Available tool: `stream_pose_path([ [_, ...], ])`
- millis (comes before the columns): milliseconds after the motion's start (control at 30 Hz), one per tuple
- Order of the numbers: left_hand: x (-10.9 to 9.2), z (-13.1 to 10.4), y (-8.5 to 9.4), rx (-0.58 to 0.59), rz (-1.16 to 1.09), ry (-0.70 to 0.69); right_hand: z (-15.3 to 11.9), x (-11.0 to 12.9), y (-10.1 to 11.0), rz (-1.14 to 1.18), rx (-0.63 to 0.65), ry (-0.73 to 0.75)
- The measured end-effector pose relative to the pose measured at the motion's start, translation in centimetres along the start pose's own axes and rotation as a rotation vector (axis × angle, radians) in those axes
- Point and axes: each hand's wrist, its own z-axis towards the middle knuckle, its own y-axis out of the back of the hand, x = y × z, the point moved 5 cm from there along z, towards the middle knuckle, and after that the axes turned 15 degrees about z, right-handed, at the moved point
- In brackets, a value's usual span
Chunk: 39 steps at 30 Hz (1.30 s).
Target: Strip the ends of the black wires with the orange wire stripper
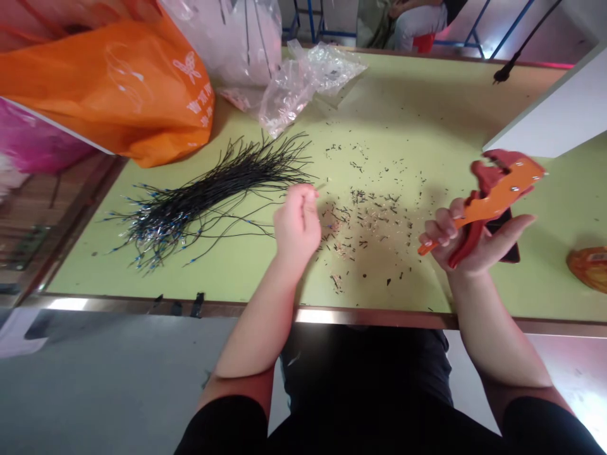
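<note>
- L hand (298,221) is clenching, fingers curled in; a thin piece (323,186) is poking out by the fingertips, can't tell exactly what it is.
- R hand (467,243) is grasping the orange/red hand tool (497,196), fingers wrapping the orange handle, thumb sticking out to the side; tool head is pointing up & away.
- Blk wire bundle (213,183) is lying on the table (256,272) L of the L hand, blue-tipped ends fanning out at far L; a few loose wires are running twd that hand.
- Blk & coppery scraps (360,218) are littering the area btwn both hands.
- Orange bag (156,88) & clear plastic bags (303,82) are sitting past the wires.
- Dark flat item (511,249) is lying partly hidden behind the R hand; amber roll (589,268) is resting at far R.
</note>
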Motion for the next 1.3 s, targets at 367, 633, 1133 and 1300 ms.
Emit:
stream_pose_path([
  [367,-5.3,-2.3,-1.0,0.076,0.122,-0.364,-0.9,-7.7,-2.4,-0.052,0.228,-0.282],
  [633,-6.1,-2.8,-1.2,0.049,0.092,-0.389,-0.9,-8.7,-2.0,-0.069,0.258,-0.298],
  [1133,-6.9,-2.8,-0.5,0.022,0.051,-0.393,-0.8,-9.6,-1.4,-0.084,0.297,-0.269],
  [1300,-7.2,-2.7,-0.3,-0.006,0.058,-0.411,-0.9,-9.6,-1.3,-0.103,0.275,-0.266],
])
